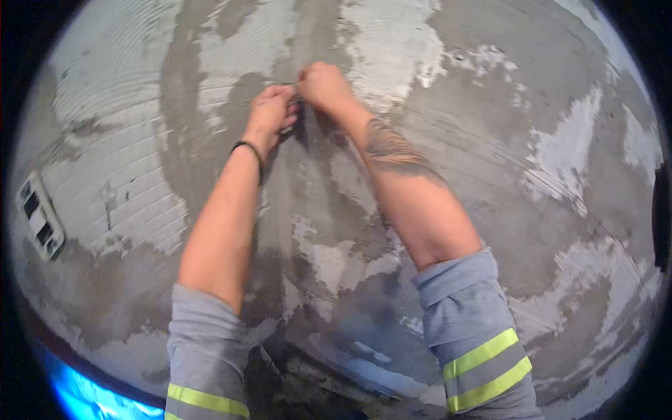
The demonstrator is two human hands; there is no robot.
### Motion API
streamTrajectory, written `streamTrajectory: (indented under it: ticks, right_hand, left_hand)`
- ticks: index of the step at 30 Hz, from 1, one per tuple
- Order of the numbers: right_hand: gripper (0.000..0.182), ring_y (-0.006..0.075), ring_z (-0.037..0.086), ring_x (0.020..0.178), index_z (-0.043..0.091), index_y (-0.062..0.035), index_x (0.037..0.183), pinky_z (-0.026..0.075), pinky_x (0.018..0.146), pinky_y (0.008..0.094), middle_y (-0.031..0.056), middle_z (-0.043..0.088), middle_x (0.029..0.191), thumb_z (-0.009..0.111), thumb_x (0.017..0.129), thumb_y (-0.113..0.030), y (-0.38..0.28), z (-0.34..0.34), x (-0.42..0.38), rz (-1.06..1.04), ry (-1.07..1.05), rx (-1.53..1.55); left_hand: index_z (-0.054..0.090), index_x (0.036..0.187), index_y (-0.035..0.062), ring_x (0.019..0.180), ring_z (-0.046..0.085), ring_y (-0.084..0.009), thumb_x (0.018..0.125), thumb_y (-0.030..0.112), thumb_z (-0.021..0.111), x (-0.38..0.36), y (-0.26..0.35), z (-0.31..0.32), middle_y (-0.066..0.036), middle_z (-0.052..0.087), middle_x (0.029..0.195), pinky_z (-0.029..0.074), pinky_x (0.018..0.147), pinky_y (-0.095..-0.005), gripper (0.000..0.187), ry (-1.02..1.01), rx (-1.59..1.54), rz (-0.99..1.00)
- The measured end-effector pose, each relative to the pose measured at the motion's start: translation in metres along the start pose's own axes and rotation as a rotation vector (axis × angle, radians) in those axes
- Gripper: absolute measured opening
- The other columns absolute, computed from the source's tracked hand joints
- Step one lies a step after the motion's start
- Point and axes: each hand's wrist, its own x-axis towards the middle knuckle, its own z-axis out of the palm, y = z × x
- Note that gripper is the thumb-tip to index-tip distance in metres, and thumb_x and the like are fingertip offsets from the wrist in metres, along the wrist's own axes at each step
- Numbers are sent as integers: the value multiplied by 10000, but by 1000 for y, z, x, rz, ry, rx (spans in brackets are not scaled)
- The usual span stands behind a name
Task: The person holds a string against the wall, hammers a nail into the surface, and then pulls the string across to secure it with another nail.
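Observation:
Both my hands are raised against a rough wall (490, 140) patched with grey mortar and white plaster. My left hand (269, 112), with a black band on its wrist, and my right hand (323, 85) meet fingertip to fingertip. Between them they pinch a small dark object (299, 105) held right at the wall surface; it is too small to identify. My right forearm carries a tattoo. Both sleeves are grey with yellow reflective stripes and are pushed up to the elbows.
To the left the wall shows white brick (119, 189) partly smeared with mortar. A white socket box (40, 217) is set in it at the far left. Something blue (84, 399) glows at the bottom left, and a dark object (660, 217) sits at the right edge.

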Motion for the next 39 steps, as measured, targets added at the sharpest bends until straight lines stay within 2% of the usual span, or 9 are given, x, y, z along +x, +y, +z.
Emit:
streamTrajectory:
  ticks: [5, 7, 10, 13, 20, 28, 33, 35, 39]
  right_hand:
    - [213, 368, 674, 876, 738, -99, 916, 538, 788, 446, 180, 696, 919, 658, 794, -255, 1, 2, -5, 64, 59, 80]
    - [204, 365, 672, 886, 732, -82, 900, 530, 791, 449, 195, 692, 901, 648, 795, -236, -2, -5, -10, 86, 37, 107]
    - [206, 421, 648, 953, 729, -64, 905, 517, 838, 494, 236, 673, 999, 582, 801, -164, -4, -1, -10, 94, 50, 85]
    - [206, 437, 637, 970, 724, -61, 931, 517, 828, 499, 253, 640, 1057, 587, 814, -162, -5, 2, -10, 78, 67, 70]
    - [188, 424, 633, 978, 716, -76, 937, 517, 826, 493, 231, 606, 1089, 628, 816, -190, -10, 2, -14, 62, 95, 61]
    - [197, 419, 630, 932, 710, -90, 921, 514, 792, 487, 222, 632, 1002, 637, 792, -220, -7, 4, -8, -7, 80, 186]
    - [181, 419, 640, 893, 711, -72, 876, 514, 774, 487, 214, 661, 926, 627, 775, -195, -14, -1, -13, 44, 84, 285]
    - [169, 420, 645, 876, 711, -65, 854, 515, 764, 488, 211, 669, 895, 624, 771, -185, -13, 0, -12, 46, 75, 308]
    - [154, 421, 652, 851, 711, -56, 834, 519, 741, 489, 226, 670, 849, 642, 770, -179, -16, 1, -16, 49, 154, 280]
  left_hand:
    - [579, 1020, 112, 732, 593, -86, 984, 137, 529, 9, -7, -6, 15, 622, 874, 519, 663, -254, 66, 29, -186, -115]
    - [562, 1078, 108, 759, 594, -98, 978, 100, 537, 7, -6, -8, 11, 609, 883, 540, 702, -278, 104, -15, -362, -114]
    - [548, 1114, 86, 787, 603, -122, 968, 74, 550, 9, -13, -6, -19, 606, 896, 549, 738, -298, 146, -31, -391, -53]
    - [544, 1108, 72, 809, 612, -142, 959, 51, 552, 12, -8, 0, -44, 619, 929, 554, 746, -306, 151, -23, -410, 6]
    - [513, 1116, 60, 831, 628, -179, 930, 6, 572, 11, -11, 10, -81, 637, 964, 560, 743, -324, 203, 73, -561, 74]
    - [479, 1152, 63, 872, 630, -200, 931, 4, 571, 0, -12, 10, -110, 615, 1034, 563, 747, -359, 246, 87, -709, 78]
    - [473, 1156, 65, 865, 623, -197, 945, 21, 555, -2, -8, 7, -94, 609, 1029, 554, 774, -370, 231, 65, -778, 80]
    - [477, 1184, 54, 855, 608, -149, 944, 19, 551, -6, -8, 8, -65, 605, 969, 534, 808, -339, 253, 65, -707, 51]
    - [486, 1182, 56, 849, 608, -148, 945, 23, 555, 0, -9, 7, -64, 611, 972, 536, 774, -310, 250, 30, -636, 70]
